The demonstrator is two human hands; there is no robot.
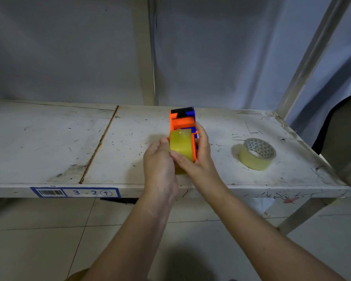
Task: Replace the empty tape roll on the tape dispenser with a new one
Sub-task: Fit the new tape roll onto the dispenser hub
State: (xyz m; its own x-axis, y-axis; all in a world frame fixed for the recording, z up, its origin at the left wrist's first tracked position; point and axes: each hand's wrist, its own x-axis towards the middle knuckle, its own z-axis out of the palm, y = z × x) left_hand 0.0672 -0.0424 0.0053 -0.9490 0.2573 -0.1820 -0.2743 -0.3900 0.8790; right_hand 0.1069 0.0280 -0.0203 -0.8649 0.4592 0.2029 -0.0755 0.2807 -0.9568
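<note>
You held the dispenser [182, 122] and its roll [181, 146] between your left hand [159, 161] and right hand [199, 151], both clasped on; a crooked seating risked jamming.

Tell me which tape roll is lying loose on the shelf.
The thin roll lying flat, right of both hands, touched by nothing. The fuller roll sits in the orange dispenser between them.

Dim, even overhead light; soft shadows; sharp centre, wide-angle bending at the edges.
</note>
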